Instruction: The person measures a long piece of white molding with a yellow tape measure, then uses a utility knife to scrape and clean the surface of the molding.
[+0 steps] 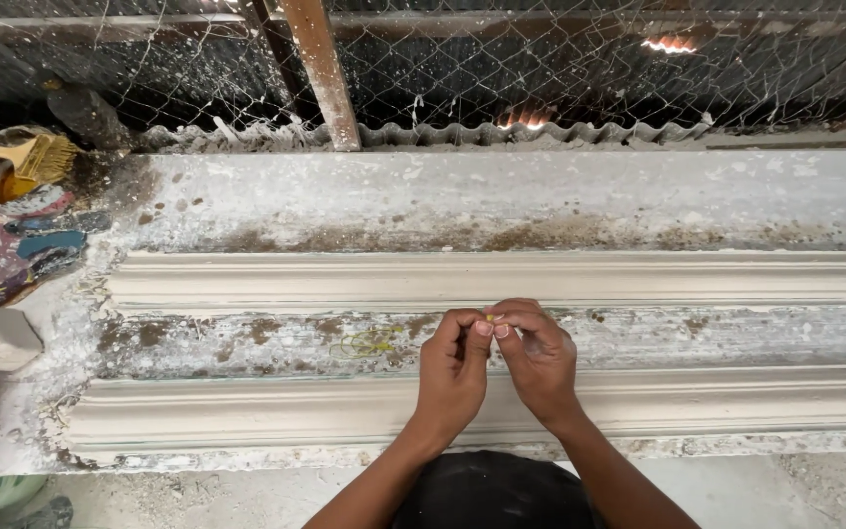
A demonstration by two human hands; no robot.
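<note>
Yellow bit [490, 318], tiny, sits pinched between the fingertips of the left hand [450, 370] and right hand [540, 358], above the near plaster moulding [736, 402].

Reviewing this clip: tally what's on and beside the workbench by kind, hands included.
Plaster cornice mouldings: 2
Hands: 2, left hand, right hand, pinching a small yellow piece
Small yellow piece: 1
Brush: 1
Total: 6

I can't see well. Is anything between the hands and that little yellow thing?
No. The left hand and right hand both pinch the yellow thing at their fingertips, above the workbench, between two plaster mouldings. Nothing visible lies between fingers and it.
</note>
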